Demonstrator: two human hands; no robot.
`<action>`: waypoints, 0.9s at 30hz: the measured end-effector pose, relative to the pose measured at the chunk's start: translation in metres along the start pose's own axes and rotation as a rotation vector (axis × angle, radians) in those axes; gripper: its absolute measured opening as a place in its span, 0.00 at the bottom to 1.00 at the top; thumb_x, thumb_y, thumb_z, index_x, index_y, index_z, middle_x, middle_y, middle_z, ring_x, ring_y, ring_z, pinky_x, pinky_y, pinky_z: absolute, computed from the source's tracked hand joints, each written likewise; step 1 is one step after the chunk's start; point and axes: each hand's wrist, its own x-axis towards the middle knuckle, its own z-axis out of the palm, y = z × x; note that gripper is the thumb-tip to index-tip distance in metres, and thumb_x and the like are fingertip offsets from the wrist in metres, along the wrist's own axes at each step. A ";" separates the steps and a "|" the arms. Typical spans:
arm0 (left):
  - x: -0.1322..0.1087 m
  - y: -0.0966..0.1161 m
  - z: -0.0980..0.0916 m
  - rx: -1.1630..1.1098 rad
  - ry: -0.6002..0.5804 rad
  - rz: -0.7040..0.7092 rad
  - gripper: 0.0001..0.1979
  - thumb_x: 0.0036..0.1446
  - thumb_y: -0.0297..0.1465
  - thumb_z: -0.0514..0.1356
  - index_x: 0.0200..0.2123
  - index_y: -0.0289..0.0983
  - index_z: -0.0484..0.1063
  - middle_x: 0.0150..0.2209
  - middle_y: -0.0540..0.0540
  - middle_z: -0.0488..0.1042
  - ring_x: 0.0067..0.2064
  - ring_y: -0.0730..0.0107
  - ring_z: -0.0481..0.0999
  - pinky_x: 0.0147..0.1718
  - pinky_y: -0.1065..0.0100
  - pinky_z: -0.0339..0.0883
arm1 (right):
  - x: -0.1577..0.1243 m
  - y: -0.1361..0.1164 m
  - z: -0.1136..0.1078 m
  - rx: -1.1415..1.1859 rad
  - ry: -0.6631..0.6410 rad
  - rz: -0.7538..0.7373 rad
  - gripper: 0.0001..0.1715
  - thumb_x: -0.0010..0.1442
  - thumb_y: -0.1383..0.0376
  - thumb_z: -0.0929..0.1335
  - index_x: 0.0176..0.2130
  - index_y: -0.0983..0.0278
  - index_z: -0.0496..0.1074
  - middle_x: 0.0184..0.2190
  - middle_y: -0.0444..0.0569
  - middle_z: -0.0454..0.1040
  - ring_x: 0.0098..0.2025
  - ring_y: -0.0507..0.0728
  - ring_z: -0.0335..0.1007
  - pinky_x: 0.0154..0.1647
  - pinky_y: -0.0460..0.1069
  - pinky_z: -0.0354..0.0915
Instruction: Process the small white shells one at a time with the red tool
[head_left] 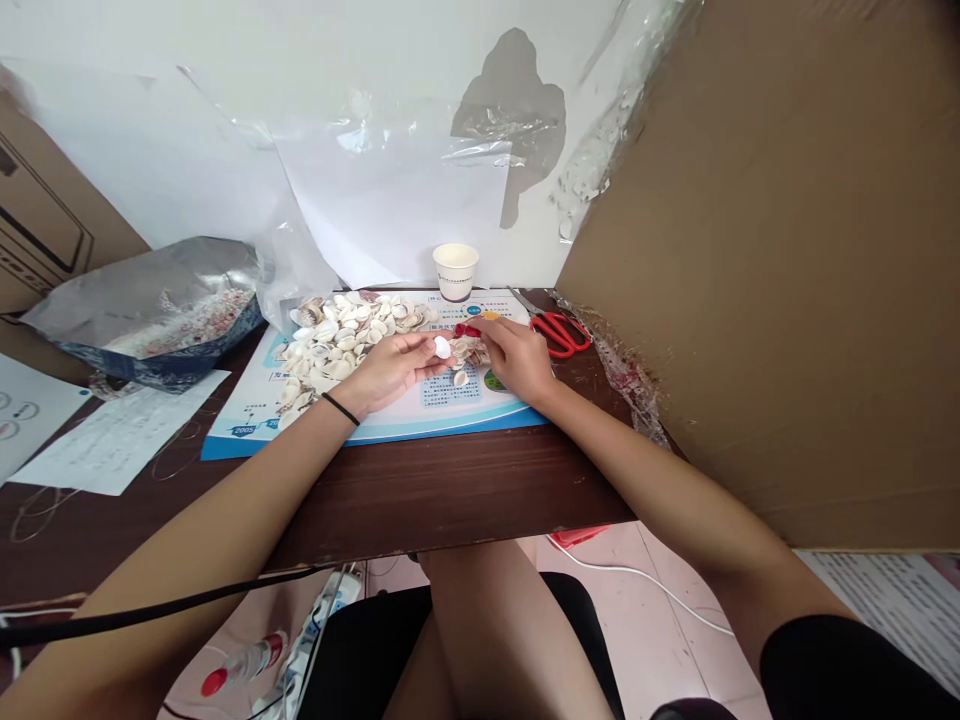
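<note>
In the head view my left hand (388,368) pinches a white seashell (442,347) between thumb and fingers. Just to its right, my right hand (520,358) is closed on a small red object (466,330), held close above the shell; its exact kind is hard to make out. A big heap of seashells (341,340) spreads to the left of my left hand. Under and between my hands lies a smaller group of shells (461,378). All of them rest on a printed white and blue sheet (375,428).
A paper cup (456,272) stands behind my hands against the wall. Red-handled scissors (561,335) lie right of my right hand. A bag of small bits (172,320) and a handwritten paper (120,435) are left. A tall cardboard panel (787,280) bounds the right side.
</note>
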 end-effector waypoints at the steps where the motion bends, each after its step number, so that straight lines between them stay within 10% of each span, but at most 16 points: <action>1: 0.000 0.000 0.000 -0.001 0.000 -0.003 0.07 0.57 0.25 0.64 0.40 0.31 0.78 0.41 0.40 0.78 0.41 0.66 0.79 0.52 0.57 0.70 | 0.000 0.001 0.000 0.022 0.022 0.001 0.21 0.65 0.73 0.59 0.51 0.62 0.74 0.45 0.52 0.79 0.47 0.57 0.75 0.45 0.50 0.69; 27: -0.003 0.005 0.004 -0.058 -0.010 0.028 0.13 0.55 0.24 0.64 0.44 0.36 0.74 0.35 0.47 0.74 0.39 0.72 0.74 0.50 0.58 0.71 | 0.002 -0.003 0.001 -0.035 0.045 -0.161 0.18 0.64 0.72 0.60 0.46 0.63 0.76 0.38 0.53 0.76 0.44 0.61 0.66 0.43 0.55 0.62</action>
